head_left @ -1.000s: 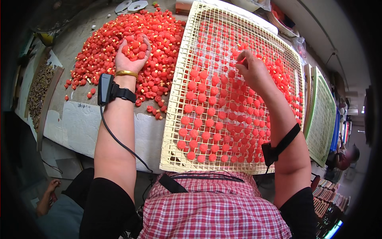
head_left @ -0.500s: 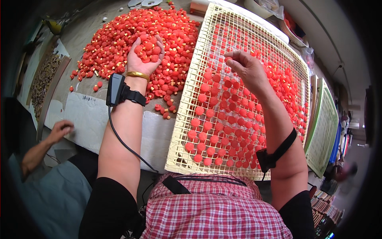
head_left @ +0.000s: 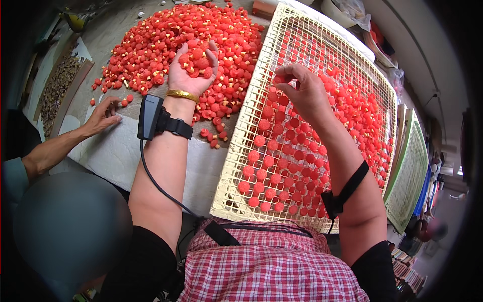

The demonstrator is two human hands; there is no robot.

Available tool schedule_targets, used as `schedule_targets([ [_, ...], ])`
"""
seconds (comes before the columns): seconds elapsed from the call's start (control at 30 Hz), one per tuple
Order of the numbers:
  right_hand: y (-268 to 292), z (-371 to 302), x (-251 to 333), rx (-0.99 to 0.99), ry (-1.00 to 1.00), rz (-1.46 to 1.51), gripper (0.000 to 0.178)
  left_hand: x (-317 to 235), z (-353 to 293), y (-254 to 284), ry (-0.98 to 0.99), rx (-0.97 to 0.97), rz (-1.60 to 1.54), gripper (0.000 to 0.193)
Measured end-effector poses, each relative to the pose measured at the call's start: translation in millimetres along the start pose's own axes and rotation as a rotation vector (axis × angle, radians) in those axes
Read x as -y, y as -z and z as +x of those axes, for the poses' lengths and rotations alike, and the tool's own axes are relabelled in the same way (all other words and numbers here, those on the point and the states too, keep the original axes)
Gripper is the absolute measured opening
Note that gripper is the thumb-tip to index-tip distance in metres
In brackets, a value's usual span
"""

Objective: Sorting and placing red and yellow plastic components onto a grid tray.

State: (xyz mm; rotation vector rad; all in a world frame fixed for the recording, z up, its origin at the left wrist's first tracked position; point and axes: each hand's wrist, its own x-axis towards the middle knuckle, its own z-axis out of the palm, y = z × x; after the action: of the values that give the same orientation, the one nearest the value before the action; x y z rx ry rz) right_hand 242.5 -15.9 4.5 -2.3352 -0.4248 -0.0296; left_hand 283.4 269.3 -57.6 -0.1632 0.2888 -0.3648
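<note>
My left hand point(head_left: 183, 78) is cupped palm up, fingers curled around several small red mushroom-shaped pieces point(head_left: 202, 62). Below and behind it spreads a large pile of the same pieces point(head_left: 146, 53), with red rounded caps and short yellow stems. Over the left part of a cream-coloured grid rack point(head_left: 225, 193), my right hand point(head_left: 308, 93) pinches one red piece point(head_left: 280, 79) between thumb and fingertips. Many red pieces point(head_left: 268, 161) stand cap up in the grid's near half, spaced apart. A looser heap of pieces point(head_left: 359, 113) lies along the rack's right side.
At the left, another person's hand point(head_left: 104, 115) reaches onto the table near a few stray pieces point(head_left: 126, 100). A tray of dark dried bits point(head_left: 58, 93) lies beyond it. A green framed screen point(head_left: 405, 171) leans right of the rack.
My right hand has shifted left across the rack, still pinching a piece. The other person's hand has risen onto the table toward the stray pieces, and their head has come into view.
</note>
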Motion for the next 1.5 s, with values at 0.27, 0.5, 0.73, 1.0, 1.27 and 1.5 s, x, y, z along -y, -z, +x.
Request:
schedule_targets([
  [0.27,4.4,-2.3,-2.1,0.041,-0.020,-0.100,0.022,16.8,9.1,-7.4,-0.055,0.045,0.022,0.058],
  [0.5,86.9,-29.7,-21.3,-0.036,-0.226,-0.129,0.023,3.7,7.8,-6.8,-0.080,0.102,0.055,0.046],
  [0.73,82.9,-51.6,-22.2,0.208,-0.161,-0.271,0.024,5.0,17.3,5.8,-0.153,0.081,0.172,0.031],
  [1.0,70.0,-49.6,-21.0,0.250,-0.067,-0.466,0.019,12.1,12.7,4.5,-0.032,-0.004,0.050,0.055],
  [1.27,81.8,-37.6,-11.0,0.103,-0.080,-0.284,0.019,17.8,4.3,0.4,-0.009,-0.019,0.047,0.049],
  [1.5,39.6,-1.0,8.8,-0.023,-0.010,-0.151,0.018,20.4,4.9,5.5,0.062,0.009,0.050,0.042],
])
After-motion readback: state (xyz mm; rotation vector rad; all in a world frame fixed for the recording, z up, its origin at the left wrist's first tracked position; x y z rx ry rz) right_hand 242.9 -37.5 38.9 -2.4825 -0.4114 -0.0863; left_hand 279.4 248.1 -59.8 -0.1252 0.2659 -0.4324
